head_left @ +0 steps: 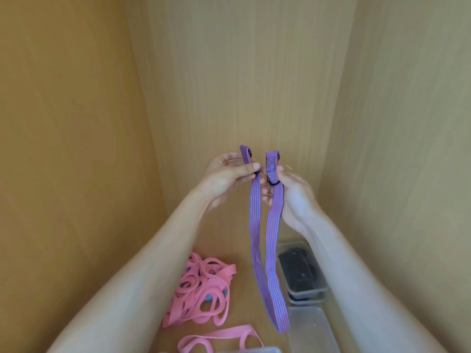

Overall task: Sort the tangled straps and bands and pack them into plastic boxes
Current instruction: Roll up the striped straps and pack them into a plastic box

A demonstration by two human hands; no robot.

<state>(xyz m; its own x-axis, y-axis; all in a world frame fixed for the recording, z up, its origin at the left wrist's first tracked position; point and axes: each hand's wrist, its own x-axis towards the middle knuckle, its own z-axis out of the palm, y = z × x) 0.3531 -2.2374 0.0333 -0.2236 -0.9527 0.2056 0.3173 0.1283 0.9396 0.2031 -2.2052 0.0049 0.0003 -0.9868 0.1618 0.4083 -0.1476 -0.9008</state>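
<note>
Left hand (226, 177) and right hand (295, 197) pinch striped strap (255, 225); box (293, 244) contents indistinct

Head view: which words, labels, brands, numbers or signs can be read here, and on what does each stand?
No text can be read in this view.
Striped strap, pinched by the left hand and the right hand: stripes and stitching only.
Pink bands: plain.
Plastic boxes: no label shows; the dark contents are too blurred to tell.
</note>
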